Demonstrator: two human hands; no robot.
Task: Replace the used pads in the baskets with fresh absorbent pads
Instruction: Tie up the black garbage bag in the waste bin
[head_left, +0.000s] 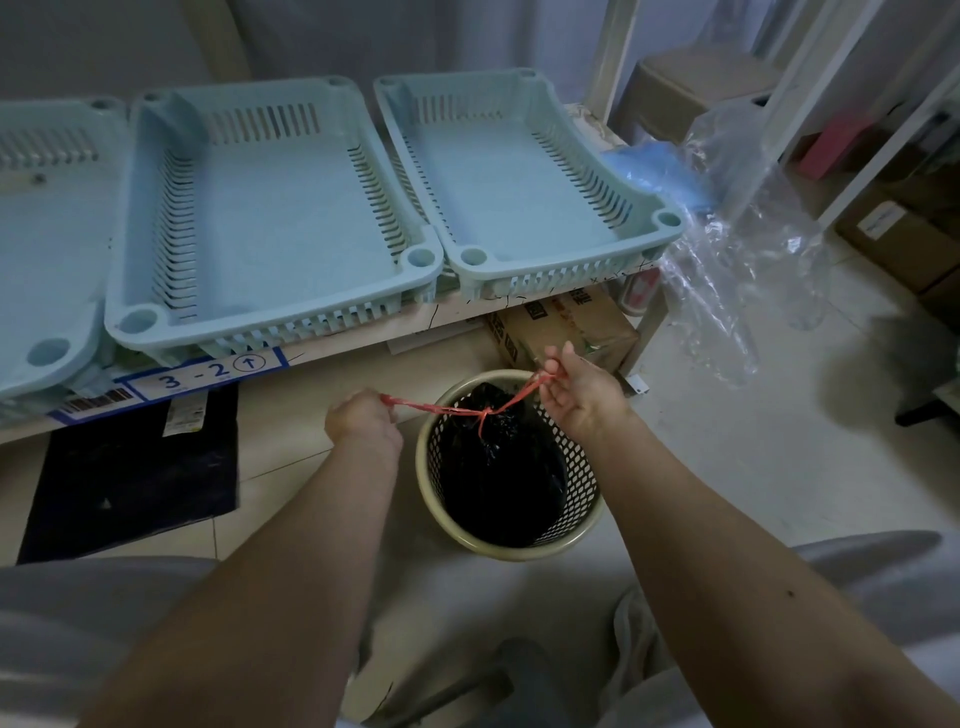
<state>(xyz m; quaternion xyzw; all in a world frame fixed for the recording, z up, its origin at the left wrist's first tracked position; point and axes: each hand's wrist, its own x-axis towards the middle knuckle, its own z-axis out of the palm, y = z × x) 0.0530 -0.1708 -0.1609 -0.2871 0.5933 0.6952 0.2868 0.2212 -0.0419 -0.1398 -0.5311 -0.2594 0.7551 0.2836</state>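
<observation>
**Tie-off over the bin: where it could slip**

At the left edge of the bench (363, 332) a pale blue basket (41, 228) is cut off by the frame. Beside it, the middle basket (270, 208) and the right basket (519, 171) touch at their front corners, the right one reaching the bench's right end. Each floor shows a flat, pale sheet, probably a pad; whether fresh or used I cannot tell.

Below the bench's front edge, the left hand (363, 423) is clenched round one end of the red drawstring (452, 410). The cord runs taut across a mesh wastebasket (506, 462) to a knot at the gathered neck of the black bag (498, 483) inside it. The right hand (576, 387) pinches the other end between curled fingers.

Risks, as I judge them:

- The thin cord could snap or tear from the bag's hem if both hands pull hard.
- A sideways tug could tip the light wastebasket.
- A loose knot could let the bag's contents spill on lifting.

Off the bench's right end, clear plastic wrap (737, 249) hangs over a blue bundle (654, 171), possibly spare pads, and could slide to the floor.
</observation>
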